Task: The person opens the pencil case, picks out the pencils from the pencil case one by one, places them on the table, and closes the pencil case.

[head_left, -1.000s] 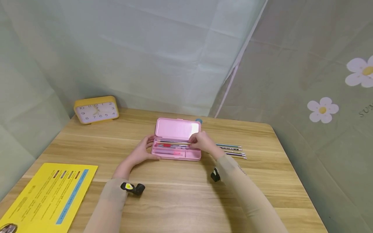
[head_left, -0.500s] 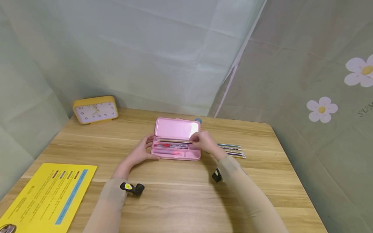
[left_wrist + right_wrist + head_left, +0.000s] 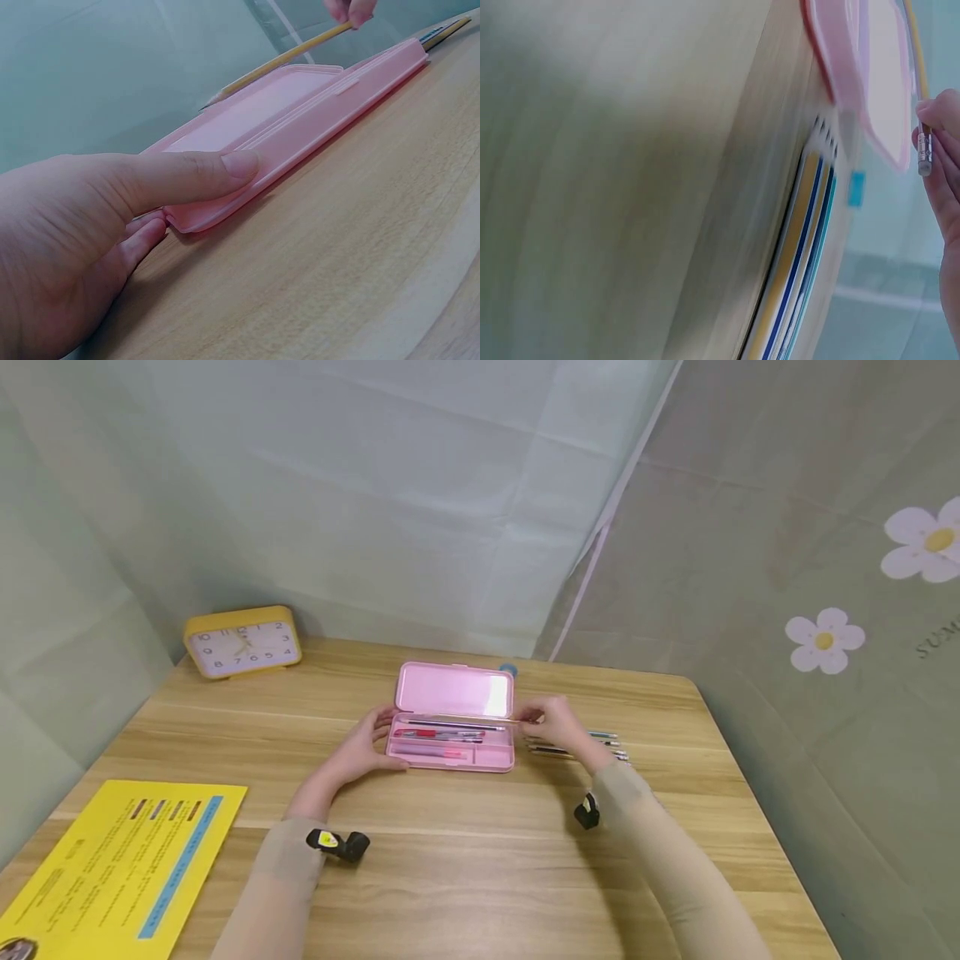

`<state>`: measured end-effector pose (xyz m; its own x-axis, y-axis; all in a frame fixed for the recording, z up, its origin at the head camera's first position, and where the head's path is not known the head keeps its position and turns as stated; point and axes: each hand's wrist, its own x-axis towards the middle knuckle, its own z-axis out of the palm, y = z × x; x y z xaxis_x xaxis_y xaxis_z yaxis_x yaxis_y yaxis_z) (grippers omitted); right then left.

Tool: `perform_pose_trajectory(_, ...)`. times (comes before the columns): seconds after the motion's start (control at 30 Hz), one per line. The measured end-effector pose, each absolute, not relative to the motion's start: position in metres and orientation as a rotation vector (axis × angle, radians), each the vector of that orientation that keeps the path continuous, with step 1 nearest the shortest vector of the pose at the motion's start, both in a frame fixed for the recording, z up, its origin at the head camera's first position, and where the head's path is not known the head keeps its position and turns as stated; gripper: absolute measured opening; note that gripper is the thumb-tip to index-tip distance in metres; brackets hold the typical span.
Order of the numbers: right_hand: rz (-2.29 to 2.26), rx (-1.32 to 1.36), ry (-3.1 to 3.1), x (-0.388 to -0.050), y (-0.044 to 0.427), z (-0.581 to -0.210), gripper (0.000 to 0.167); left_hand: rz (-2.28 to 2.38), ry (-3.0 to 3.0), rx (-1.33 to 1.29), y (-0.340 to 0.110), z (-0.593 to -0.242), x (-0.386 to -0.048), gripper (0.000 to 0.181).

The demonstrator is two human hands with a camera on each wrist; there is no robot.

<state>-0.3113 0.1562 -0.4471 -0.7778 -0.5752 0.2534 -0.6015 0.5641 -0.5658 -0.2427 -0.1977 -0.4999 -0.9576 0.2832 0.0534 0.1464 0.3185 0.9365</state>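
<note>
A pink pencil case point(image 3: 450, 689) lies on the table with its lid raised. My left hand point(image 3: 360, 750) holds its left end; in the left wrist view the thumb point(image 3: 240, 163) lies on the front wall. My right hand point(image 3: 553, 727) pinches a yellow pencil point(image 3: 285, 57) near its eraser end, beside the case's right end. The pencil's sharpened tip points left, above the case. Inside, a dark pencil point(image 3: 457, 725) lies at the back, red-and-clear pens point(image 3: 431, 735) in the middle, and a pink pen point(image 3: 431, 752) in front.
Several pencils point(image 3: 795, 262) lie in a row on the table right of the case, partly under my right hand. A yellow alarm clock point(image 3: 243, 643) stands at the back left, a yellow booklet point(image 3: 120, 860) lies front left. A small blue round thing point(image 3: 508, 670) sits behind the lid.
My right hand has moved right, from above the case to beyond its right end, bringing the yellow pencil along. The dark pencil stays in the case. My left hand keeps its place.
</note>
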Motion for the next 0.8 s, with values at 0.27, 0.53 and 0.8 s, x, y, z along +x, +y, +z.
perform_pose_trajectory(0.27,1.113,0.927,-2.732,-0.308,0.199,-0.448,0.009,1.712,2.463,0.404,-0.199,-0.501,-0.243,0.108)
perform_pose_trajectory(0.53,1.18,0.748,-2.81,-0.295,0.241,-0.433,0.009,1.699,2.476,0.393,-0.199,-0.503,-0.243,0.107)
perform_pose_trajectory(0.8,1.282,0.645,-2.952,-0.297,0.29,-0.434,0.011,1.693,2.475,0.388,-0.199,-0.502,-0.243,0.107)
